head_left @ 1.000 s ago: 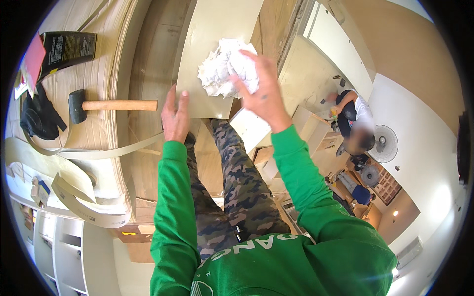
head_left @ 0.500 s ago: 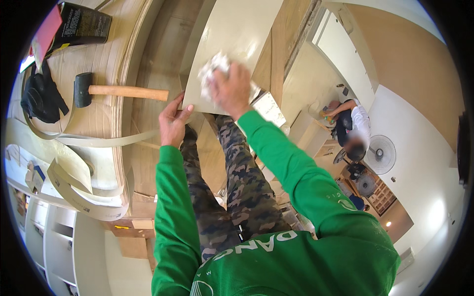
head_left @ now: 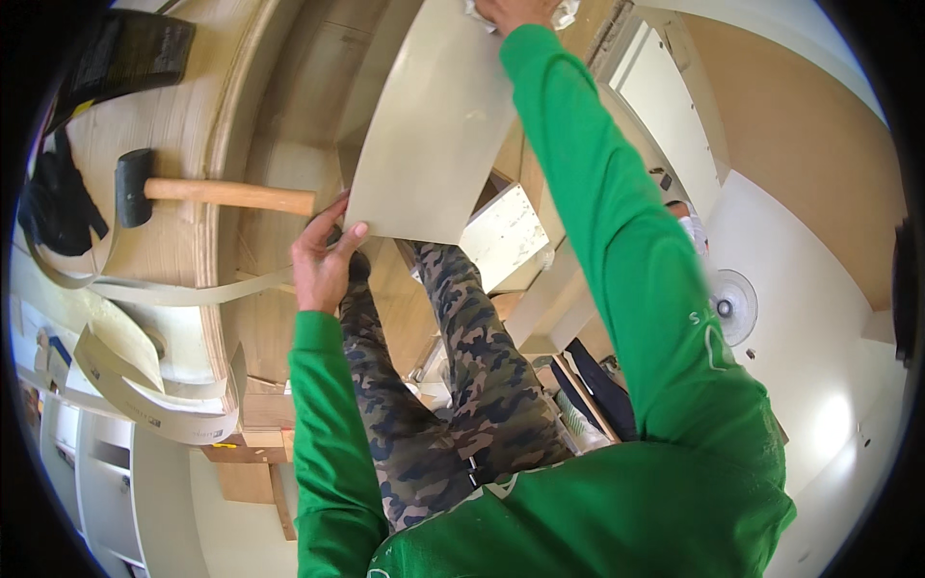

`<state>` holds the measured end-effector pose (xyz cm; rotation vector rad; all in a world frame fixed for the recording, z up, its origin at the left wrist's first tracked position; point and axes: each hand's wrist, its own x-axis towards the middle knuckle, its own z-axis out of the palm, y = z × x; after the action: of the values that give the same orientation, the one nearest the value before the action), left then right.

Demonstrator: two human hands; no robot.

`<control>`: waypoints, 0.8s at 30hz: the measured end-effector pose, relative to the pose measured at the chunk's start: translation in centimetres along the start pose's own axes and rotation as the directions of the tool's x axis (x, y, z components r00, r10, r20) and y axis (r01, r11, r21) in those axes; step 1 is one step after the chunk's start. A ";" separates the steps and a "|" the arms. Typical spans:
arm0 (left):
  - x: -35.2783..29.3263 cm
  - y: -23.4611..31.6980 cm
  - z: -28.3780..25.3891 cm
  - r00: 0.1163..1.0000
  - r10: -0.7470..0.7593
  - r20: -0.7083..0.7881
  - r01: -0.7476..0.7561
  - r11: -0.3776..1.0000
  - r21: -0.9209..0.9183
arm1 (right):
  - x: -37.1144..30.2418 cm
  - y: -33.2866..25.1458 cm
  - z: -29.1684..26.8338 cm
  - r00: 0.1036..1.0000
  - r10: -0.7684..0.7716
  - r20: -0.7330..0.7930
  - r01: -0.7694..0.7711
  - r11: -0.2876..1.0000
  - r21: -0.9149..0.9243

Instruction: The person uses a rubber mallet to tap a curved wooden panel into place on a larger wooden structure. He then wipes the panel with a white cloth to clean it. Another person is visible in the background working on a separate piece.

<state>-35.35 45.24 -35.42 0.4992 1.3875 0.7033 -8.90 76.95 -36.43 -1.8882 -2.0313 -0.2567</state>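
Note:
A smooth beige panel (head_left: 424,135) stretches away from me over the wooden work surface. My left hand (head_left: 323,258) is closed on its near left corner, thumb on top and fingers at the side edge. My right hand (head_left: 520,12) is far up the panel, partly cut off by the top of the picture. Under it, white crumpled cloth (head_left: 566,13) shows on both sides of the fingers. Close to my left hand lies a mallet (head_left: 231,195) with a black head and a wooden handle.
Left on the bench are a black glove (head_left: 60,202), a dark can (head_left: 145,53) and a curled banding strip (head_left: 145,405). A white-topped box (head_left: 506,236) stands past the panel's right edge. Farther right, a fan (head_left: 732,306) is by the wall, near a person mostly hidden behind my arm.
My right hand has slid with the cloth from the panel's near part to its far part, arm now stretched out. My left hand keeps its hold on the corner. The view has shifted slightly.

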 end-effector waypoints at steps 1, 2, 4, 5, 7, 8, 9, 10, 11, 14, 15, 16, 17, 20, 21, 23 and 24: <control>-0.1 0.0 0.0 1.000 0.012 0.000 -0.012 1.000 -0.016 | 0.1 -0.8 -0.8 0.999 -0.026 -0.026 0.026 0.999 0.019; -0.1 -0.1 0.1 0.999 0.053 0.005 -0.052 0.998 -0.047 | 0.1 -2.0 -1.9 0.997 -0.058 -0.056 0.060 0.998 0.035; -0.1 -0.5 0.2 0.999 0.031 -0.029 -0.033 0.997 -0.073 | -4.5 -5.9 -4.3 0.991 0.024 0.133 -0.025 1.000 0.004; -0.1 -0.7 0.3 0.999 0.052 -0.017 -0.053 0.994 -0.091 | -8.0 -7.9 -5.8 0.972 -0.004 0.234 -0.014 0.997 0.076; 0.0 -1.1 0.3 0.997 -0.033 -0.069 0.031 0.999 -0.030 | -14.7 -11.5 -8.0 0.962 -0.149 0.228 0.086 0.961 0.264; 0.1 -1.2 0.3 0.993 -0.081 -0.086 0.082 0.997 0.009 | -17.1 -12.7 -8.2 0.944 -0.172 0.280 0.086 0.952 0.295; 0.0 -1.2 0.3 0.995 -0.067 -0.079 0.068 0.998 0.014 | -19.0 -13.4 -8.1 0.951 -0.230 0.207 0.150 0.928 0.341; 0.0 -1.2 0.3 0.995 -0.068 -0.073 0.070 0.997 0.029 | -20.3 -13.4 -7.5 0.939 -0.243 0.246 0.148 0.925 0.349; 0.0 -1.1 0.2 0.989 -0.116 -0.088 0.122 0.991 0.061 | -21.2 -13.4 -7.1 0.939 -0.276 0.207 0.193 0.917 0.349; 0.0 -0.9 0.1 1.000 -0.002 -0.019 0.000 0.997 -0.072 | -19.0 -11.3 -4.9 0.953 -0.275 0.126 0.233 0.933 0.273; 0.0 -0.7 0.1 0.999 0.007 -0.040 -0.009 0.998 -0.055 | -17.2 -11.0 -4.1 0.953 -0.289 0.095 0.257 0.932 0.254; 0.0 -0.6 -0.1 1.000 0.004 -0.031 -0.005 1.000 -0.021 | -15.0 -10.2 -3.2 0.967 -0.232 0.106 0.206 0.955 0.212; -0.1 -0.6 -0.1 0.999 0.044 -0.018 -0.044 0.999 -0.002 | -12.5 -9.1 -2.7 0.966 -0.240 0.098 0.223 0.961 0.163; 0.1 -0.9 -0.1 0.998 0.058 -0.015 -0.057 0.998 0.036 | -4.7 -6.9 -0.8 0.975 -0.206 -0.087 0.212 0.974 0.076; 0.1 -1.1 0.0 0.996 0.088 -0.012 -0.088 0.996 0.025 | -4.1 -6.9 -0.9 0.979 -0.178 -0.102 0.186 0.980 0.075; -0.1 -1.7 0.2 0.999 0.043 -0.015 -0.042 0.999 0.030 | -5.2 -7.7 -1.9 0.989 -0.130 -0.072 0.134 0.989 0.054; 0.2 -1.8 0.1 0.999 0.047 -0.023 -0.046 0.999 0.024 | -7.7 -9.2 -2.9 0.996 -0.086 0.007 0.085 0.996 0.035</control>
<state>-35.00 44.10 -36.78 0.5449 1.4118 0.7335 -17.23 67.90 -35.64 -1.7867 -2.1109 -0.2340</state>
